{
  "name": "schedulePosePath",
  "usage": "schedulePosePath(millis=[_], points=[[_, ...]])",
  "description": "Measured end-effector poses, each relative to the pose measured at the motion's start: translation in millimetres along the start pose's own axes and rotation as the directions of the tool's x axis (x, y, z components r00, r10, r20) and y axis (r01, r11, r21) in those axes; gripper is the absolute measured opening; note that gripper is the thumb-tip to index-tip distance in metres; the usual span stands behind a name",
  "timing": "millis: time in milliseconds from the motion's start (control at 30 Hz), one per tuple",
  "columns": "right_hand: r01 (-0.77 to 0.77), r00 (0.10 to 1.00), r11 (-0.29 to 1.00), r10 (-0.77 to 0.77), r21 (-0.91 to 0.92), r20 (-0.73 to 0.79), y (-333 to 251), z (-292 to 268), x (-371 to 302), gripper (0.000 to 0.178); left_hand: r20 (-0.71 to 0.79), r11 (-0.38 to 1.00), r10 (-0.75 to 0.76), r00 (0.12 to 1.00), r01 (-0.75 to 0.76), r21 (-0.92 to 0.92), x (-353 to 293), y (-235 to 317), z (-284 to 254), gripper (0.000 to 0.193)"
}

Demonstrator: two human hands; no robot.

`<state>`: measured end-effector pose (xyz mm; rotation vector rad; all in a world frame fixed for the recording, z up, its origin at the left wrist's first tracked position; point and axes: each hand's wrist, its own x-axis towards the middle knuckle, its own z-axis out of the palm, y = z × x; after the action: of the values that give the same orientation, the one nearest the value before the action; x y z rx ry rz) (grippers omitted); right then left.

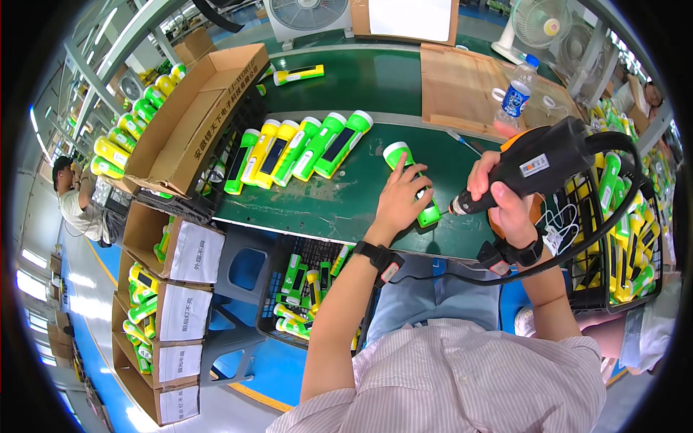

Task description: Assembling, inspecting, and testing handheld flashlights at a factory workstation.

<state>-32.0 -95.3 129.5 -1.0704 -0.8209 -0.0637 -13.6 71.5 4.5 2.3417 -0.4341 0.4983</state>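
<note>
A green flashlight (429, 214) with a white-rimmed head lies on the green workbench in front of me. My left hand (406, 195) rests over its body, fingers curled around it and holding it down. In my right hand (499, 191) is a black and orange power screwdriver (543, 160), held nearly level and pointing left. Its bit reaches the tail end of the flashlight; whether it is seated in a screw is too small to tell. Left of my left hand, several green and yellow flashlights (330, 146) lie side by side in a slanted row.
A thick black cable (626, 209) loops from the screwdriver past my right forearm. Crates of flashlights stand at right (577, 281) and below the bench (268, 317). A water bottle (515, 94), a wooden board (455, 86) and an open cardboard box (173, 123) are on the bench.
</note>
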Motion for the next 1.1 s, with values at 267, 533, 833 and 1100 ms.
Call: schedulePosePath(millis=[267, 533, 833, 1100], points=[[-0.072, 0.985, 0.997, 0.070, 0.009, 0.159, 18.9, 0.7, 5.0, 0.069, -0.063, 0.999, 0.044, 0.997, -0.044, 0.011, -0.8, -2.7, 2.1, 0.016], [-0.042, 0.994, 0.999, 0.040, -0.012, -0.104, 23.7, -8.4, 21.2, 0.064, 0.002, 1.000, 0.023, 1.000, -0.023, 0.010, 1.5, -3.0, -0.2, 0.016], [-0.077, 0.996, 0.981, 0.069, -0.176, -0.055, 19.2, 10.9, 17.1, 0.070, 0.009, 0.999, 0.017, 1.000, -0.017, 0.042, 0.5, -2.7, 1.1, 0.018], [-0.013, 1.000, 0.999, 0.014, -0.035, 0.010, 23.5, 4.9, 13.8, 0.051, -0.042, 1.000, 0.020, 0.999, -0.020, 0.004, 0.0, -1.6, 1.2, 0.018]])
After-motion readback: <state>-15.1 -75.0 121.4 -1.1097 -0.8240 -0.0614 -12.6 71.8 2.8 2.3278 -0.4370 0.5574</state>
